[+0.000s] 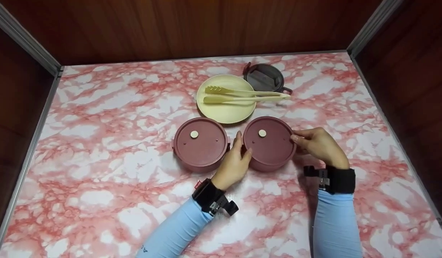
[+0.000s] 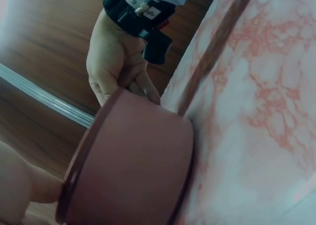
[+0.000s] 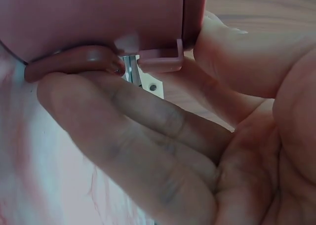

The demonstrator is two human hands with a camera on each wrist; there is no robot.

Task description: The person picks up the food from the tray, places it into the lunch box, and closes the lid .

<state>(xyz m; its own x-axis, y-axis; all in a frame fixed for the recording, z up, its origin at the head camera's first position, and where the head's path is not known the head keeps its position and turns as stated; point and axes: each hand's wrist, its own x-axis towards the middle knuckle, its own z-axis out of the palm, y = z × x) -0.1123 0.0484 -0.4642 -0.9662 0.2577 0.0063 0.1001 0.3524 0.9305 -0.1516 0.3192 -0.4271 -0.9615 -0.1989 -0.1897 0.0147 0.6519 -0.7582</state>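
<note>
Two maroon pots with flat lids and small cream knobs stand side by side. My hands are at either side of the right pot (image 1: 269, 152). Between the two pots, my left hand (image 1: 232, 166) holds its left side, with the thumb at the lid rim in the left wrist view. My right hand (image 1: 319, 145) grips the opposite side. In the right wrist view its fingers (image 3: 148, 146) lie under the reddish side handle (image 3: 74, 62), while the thumb presses near the lid's edge. The left pot (image 1: 201, 152) stands close beside the back of my left hand.
Behind the pots is a pale yellow plate (image 1: 224, 114) with yellow-green tongs (image 1: 239, 96) across it. A dark, round, handled item (image 1: 264, 77) lies at the plate's back right. Brown wood panels (image 1: 192, 32) border the pink marbled table (image 1: 99, 161).
</note>
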